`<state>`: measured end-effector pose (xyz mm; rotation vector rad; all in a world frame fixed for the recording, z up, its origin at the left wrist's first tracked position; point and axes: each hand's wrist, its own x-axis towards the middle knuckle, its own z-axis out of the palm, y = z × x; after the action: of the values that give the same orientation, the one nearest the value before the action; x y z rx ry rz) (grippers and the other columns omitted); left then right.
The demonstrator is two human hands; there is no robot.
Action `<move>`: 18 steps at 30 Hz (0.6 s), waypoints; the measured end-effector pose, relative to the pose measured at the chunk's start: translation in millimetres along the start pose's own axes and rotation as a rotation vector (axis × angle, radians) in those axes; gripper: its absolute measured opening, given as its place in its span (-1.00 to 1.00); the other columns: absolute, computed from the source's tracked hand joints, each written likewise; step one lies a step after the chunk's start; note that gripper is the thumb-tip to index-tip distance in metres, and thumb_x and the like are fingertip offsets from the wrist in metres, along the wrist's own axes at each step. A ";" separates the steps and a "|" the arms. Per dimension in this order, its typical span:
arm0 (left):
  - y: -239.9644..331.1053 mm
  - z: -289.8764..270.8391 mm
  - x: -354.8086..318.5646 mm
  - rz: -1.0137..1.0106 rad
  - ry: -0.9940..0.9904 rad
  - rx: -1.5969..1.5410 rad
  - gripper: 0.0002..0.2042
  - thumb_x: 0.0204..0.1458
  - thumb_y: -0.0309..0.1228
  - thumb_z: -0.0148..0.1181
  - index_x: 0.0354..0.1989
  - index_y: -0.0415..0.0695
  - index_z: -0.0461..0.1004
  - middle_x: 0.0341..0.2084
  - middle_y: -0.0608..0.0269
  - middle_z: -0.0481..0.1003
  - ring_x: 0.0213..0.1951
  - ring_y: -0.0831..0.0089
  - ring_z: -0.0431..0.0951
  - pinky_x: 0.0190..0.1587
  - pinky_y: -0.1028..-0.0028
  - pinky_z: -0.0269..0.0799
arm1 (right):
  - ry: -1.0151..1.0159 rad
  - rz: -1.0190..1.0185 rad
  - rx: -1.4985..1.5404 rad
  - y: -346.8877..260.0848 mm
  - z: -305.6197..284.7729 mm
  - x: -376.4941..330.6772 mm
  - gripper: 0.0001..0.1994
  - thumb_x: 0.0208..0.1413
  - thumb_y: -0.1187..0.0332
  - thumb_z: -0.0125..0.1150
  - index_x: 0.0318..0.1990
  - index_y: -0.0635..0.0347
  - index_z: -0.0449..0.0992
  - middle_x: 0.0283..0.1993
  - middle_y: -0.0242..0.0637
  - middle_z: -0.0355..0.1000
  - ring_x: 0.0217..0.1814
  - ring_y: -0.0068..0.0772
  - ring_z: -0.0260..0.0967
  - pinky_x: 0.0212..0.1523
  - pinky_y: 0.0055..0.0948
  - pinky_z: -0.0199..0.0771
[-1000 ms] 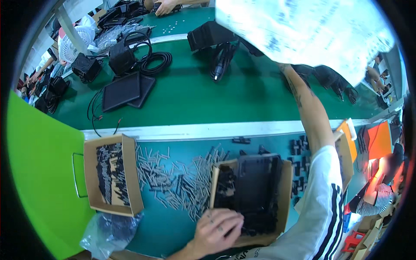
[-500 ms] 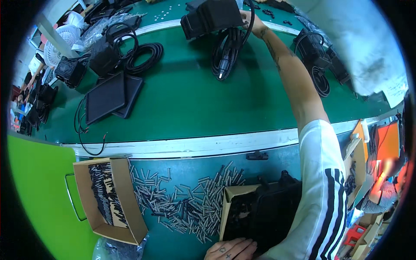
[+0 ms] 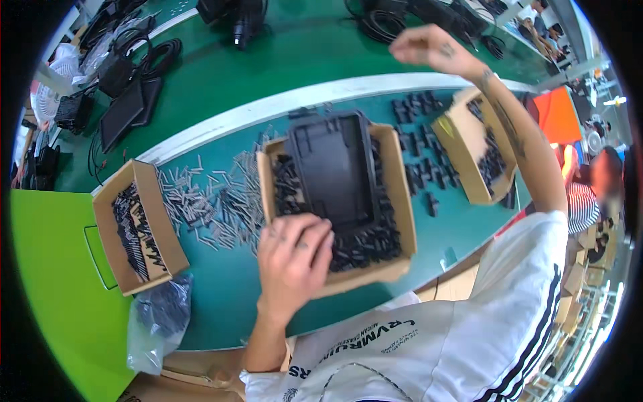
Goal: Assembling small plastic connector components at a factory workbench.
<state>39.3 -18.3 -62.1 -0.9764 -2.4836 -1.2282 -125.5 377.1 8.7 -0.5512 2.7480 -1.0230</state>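
A black plastic tray-like housing with a raised rim lies in a cardboard box among many small black parts. My left hand is at the housing's near left corner, fingers bent and closed. Its fingertips are hidden, so what they grip cannot be made out. Over the near edge of the green work surface, my right hand hangs with fingers stretched leftward, slightly blurred and holding nothing. Close to it is a coil of black cable. A black device with a cable and plug stands farther left.
Loose screws lie left of the middle box. Beyond them is another cardboard box of dark screws, with a plastic bag below. At right, black parts lie beside a third box. Flat black panels lie far left.
My right hand has let go of the black device and come back toward me, off to its right. The view has swung down and right, showing the box and housing whole.
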 end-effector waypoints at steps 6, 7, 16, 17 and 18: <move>6.6 1.3 3.5 0.020 0.031 0.087 -0.78 -0.04 -0.51 0.31 -0.18 -0.17 0.53 -0.23 0.13 0.48 -0.17 0.12 0.49 -0.10 0.23 0.37 | 0.039 0.028 -0.327 -61.3 57.9 -152.5 -0.70 -0.04 0.22 0.46 -0.20 0.16 0.61 -0.17 -0.21 0.57 -0.11 -0.20 0.53 -0.05 -0.30 0.52; 9.0 3.8 6.4 0.020 0.067 0.105 -0.74 -0.02 -0.49 0.30 -0.12 -0.15 0.51 -0.20 0.12 0.46 -0.14 0.11 0.47 -0.10 0.21 0.37 | 0.028 0.066 -0.355 -68.7 69.9 -165.4 -0.66 -0.11 0.25 0.50 -0.19 0.20 0.59 -0.13 -0.17 0.55 -0.05 -0.12 0.49 0.03 -0.28 0.48; 9.1 35.2 42.3 -0.197 0.202 0.266 -0.50 0.04 -0.49 0.23 0.16 -0.33 0.24 -0.22 -0.14 0.51 -0.14 -0.04 0.52 -0.04 0.13 0.42 | 0.064 -0.063 -0.462 -66.7 127.1 -166.6 -0.54 -0.28 0.27 0.57 -0.18 0.19 0.52 -0.05 -0.24 0.51 0.07 -0.11 0.39 0.11 -0.19 0.40; 7.0 37.5 43.9 -0.203 0.256 0.235 -0.52 0.04 -0.51 0.21 0.15 -0.32 0.25 -0.27 -0.13 0.53 -0.18 -0.05 0.54 -0.07 0.14 0.42 | 0.067 -0.072 -0.462 -63.2 127.0 -165.8 -0.54 -0.28 0.27 0.57 -0.18 0.19 0.52 -0.05 -0.24 0.51 0.07 -0.11 0.39 0.11 -0.19 0.40; 4.7 38.5 45.7 -0.201 0.276 0.224 -0.57 0.03 -0.56 0.18 0.11 -0.32 0.28 -0.28 -0.15 0.52 -0.20 -0.07 0.54 -0.13 0.12 0.44 | 0.039 -0.028 -0.477 -61.6 126.2 -164.5 -0.54 -0.28 0.27 0.57 -0.19 0.18 0.52 -0.08 -0.23 0.51 0.06 -0.10 0.39 0.10 -0.19 0.41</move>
<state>11.5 34.9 -63.1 -0.4766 -2.4718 -1.0260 77.5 323.0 -42.9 -0.6360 3.0316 -0.3731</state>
